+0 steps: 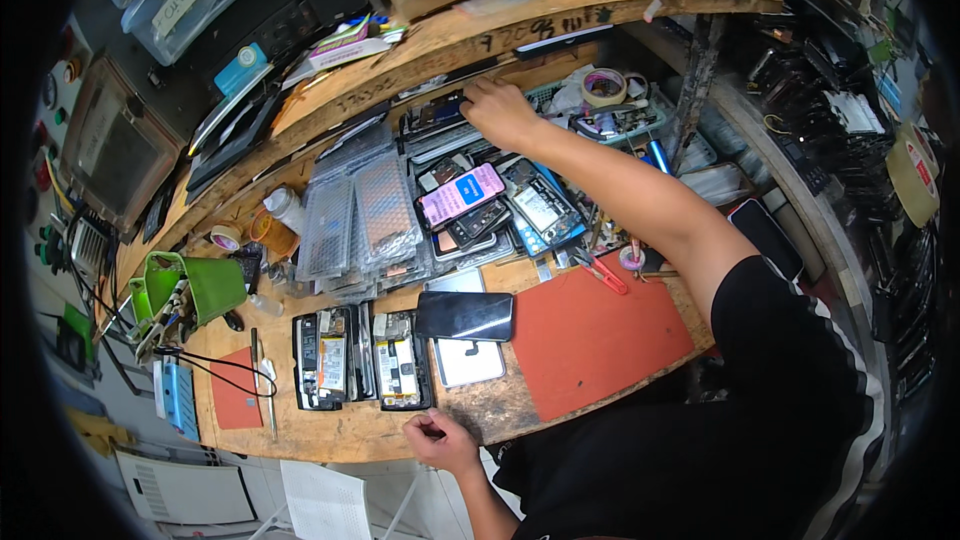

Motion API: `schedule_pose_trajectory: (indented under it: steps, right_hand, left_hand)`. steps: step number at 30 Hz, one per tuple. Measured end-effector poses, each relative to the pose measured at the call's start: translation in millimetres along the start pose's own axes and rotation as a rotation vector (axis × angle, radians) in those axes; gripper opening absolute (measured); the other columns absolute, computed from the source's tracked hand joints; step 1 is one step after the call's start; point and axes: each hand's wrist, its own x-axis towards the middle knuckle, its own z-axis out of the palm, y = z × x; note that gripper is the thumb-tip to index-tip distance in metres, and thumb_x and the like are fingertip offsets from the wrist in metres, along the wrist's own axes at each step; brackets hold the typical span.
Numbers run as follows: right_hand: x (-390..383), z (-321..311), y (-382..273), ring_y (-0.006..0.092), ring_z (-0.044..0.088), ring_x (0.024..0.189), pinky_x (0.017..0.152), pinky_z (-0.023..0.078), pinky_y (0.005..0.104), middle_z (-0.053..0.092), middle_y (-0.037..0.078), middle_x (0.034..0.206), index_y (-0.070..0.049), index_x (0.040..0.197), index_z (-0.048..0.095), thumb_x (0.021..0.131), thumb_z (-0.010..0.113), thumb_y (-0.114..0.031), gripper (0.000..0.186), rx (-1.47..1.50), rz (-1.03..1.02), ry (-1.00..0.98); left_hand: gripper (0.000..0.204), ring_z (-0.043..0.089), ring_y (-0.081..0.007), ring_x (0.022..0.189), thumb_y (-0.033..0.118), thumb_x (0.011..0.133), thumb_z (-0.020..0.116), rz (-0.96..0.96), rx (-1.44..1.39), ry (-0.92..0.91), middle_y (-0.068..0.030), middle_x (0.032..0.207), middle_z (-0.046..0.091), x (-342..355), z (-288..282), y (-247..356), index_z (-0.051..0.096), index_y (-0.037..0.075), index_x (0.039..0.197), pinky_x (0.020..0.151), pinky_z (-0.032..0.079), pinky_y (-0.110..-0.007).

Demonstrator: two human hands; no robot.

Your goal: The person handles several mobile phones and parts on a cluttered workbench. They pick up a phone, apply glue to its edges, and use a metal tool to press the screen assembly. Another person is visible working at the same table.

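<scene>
the right hand (497,112) reaches far across the wooden tabletop (360,430), well behind the red mat (595,335), and rests palm down on a dark phone part (432,112) at the back of a heap of phones and screens; its fingers curl over the part's right end, but whether they actually grip it cannot be told from this view; the left hand (440,440) sits at the tabletop's near edge, to the left of the red mat and nearer than it, closed into a loose fist with the fingertips tucked in, and nothing can be seen in it; left of the red mat, touching its edge region, lies a black phone (465,315) face up, overlapping a pale flat panel (470,360); further left of the mat stand two opened phones (360,358) side by side, their insides showing; behind the mat, a phone with a pink screen (460,195) tops the heap, and clear plastic trays (360,220) are stacked just left of that; red-handled cutters (600,270) lie at the mat's back edge; a green cup (205,285) lies tipped far left of the mat; a roll of tape (604,87) sits well behind the mat, right of the reaching hand.
</scene>
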Motion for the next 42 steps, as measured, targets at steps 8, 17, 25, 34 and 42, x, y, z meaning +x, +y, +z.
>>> schedule_pose_trajectory:
  steps: [8,17,25,34,42]
  right_hand:
    - [-47.7,-43.0,-7.7,0.0182,0.066,0.080,0.068,0.056,0.0349,0.067,0.005,0.084,-0.003,0.085,0.070,0.086,0.072,-0.009,0.006,0.481,0.200,0.337]
    - [-125.0,-113.0,-33.4,0.0047,0.059,0.071,0.065,0.049,0.0230,0.067,-0.004,0.082,-0.006,0.100,0.072,0.101,0.074,-0.021,0.016,1.758,0.835,-0.137]
    - [-155.1,-137.0,-58.2,0.0035,0.059,0.077,0.069,0.050,0.0228,0.067,-0.001,0.093,0.001,0.119,0.064,0.102,0.073,-0.015,0.025,1.693,0.918,-0.060]
    - [-176.4,-135.0,-76.2,0.0212,0.070,0.095,0.078,0.051,0.0374,0.073,0.003,0.103,-0.009,0.090,0.074,0.079,0.079,-0.005,0.012,0.462,-0.117,0.540]
    - [-199.1,-138.9,-88.0,0.0205,0.066,0.091,0.076,0.050,0.0365,0.071,0.001,0.098,-0.009,0.089,0.075,0.076,0.081,-0.004,0.016,0.557,-0.085,0.587]
  left_hand:
    - [0.025,0.043,-0.0184,0.057,0.011,0.095,0.069,0.044,0.029,0.002,-0.0043,0.066,0.046,0.4,-1.4,2.2,0.049,0.004,0.081,0.055,0.036,-0.035]
    - [0.026,0.044,-0.0185,0.059,0.012,0.097,0.069,0.104,0.024,-0.045,-0.0050,0.071,0.048,2.0,-2.3,-0.4,0.049,0.004,0.082,0.055,0.037,-0.035]
    - [0.027,0.043,-0.0167,0.061,0.013,0.098,0.069,0.095,-0.008,-0.048,-0.0030,0.071,0.047,1.9,-2.7,-0.2,0.050,0.003,0.082,0.056,0.037,-0.033]
    - [0.026,0.043,-0.0156,0.060,0.014,0.098,0.069,0.130,0.014,-0.043,-0.0032,0.070,0.048,3.6,-4.5,2.6,0.052,0.003,0.082,0.056,0.035,-0.032]
    - [0.024,0.043,-0.0139,0.064,0.012,0.099,0.068,0.098,0.025,-0.035,-0.0025,0.072,0.049,2.6,-3.3,3.1,0.053,0.002,0.084,0.058,0.037,-0.030]
